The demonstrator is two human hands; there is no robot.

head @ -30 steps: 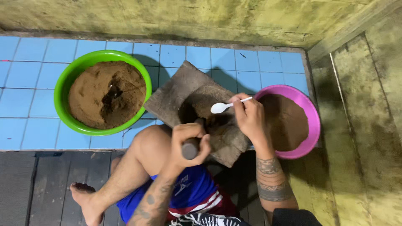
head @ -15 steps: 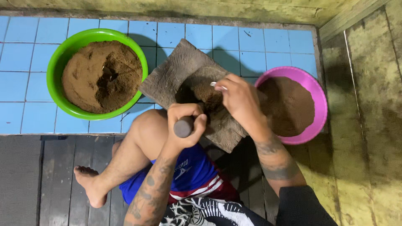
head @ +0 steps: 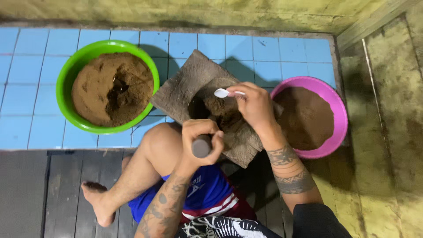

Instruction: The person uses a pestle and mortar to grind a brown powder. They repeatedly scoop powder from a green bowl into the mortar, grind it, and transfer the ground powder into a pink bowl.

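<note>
My left hand (head: 200,140) grips the top of a grey stone pestle (head: 202,146), held upright just in front of a dark stone mortar slab (head: 185,86). My right hand (head: 254,105) holds a white spoon (head: 222,93) over the hollow of the slab, where dark brown paste (head: 222,110) lies. The spoon's bowl points left, above the paste. My bent bare knee (head: 156,141) rests against the slab's near edge.
A green bowl (head: 70,75) of brown powder sits on the blue tiles (head: 35,48) to the left. A pink bowl (head: 337,110) of brown powder stands right of the slab. Dark wooden boards lie below, a mossy wall behind and at right.
My right hand lowered the spoon toward the paste, then lifted it so its bowl shows again at the left. The left hand stayed on the pestle.
</note>
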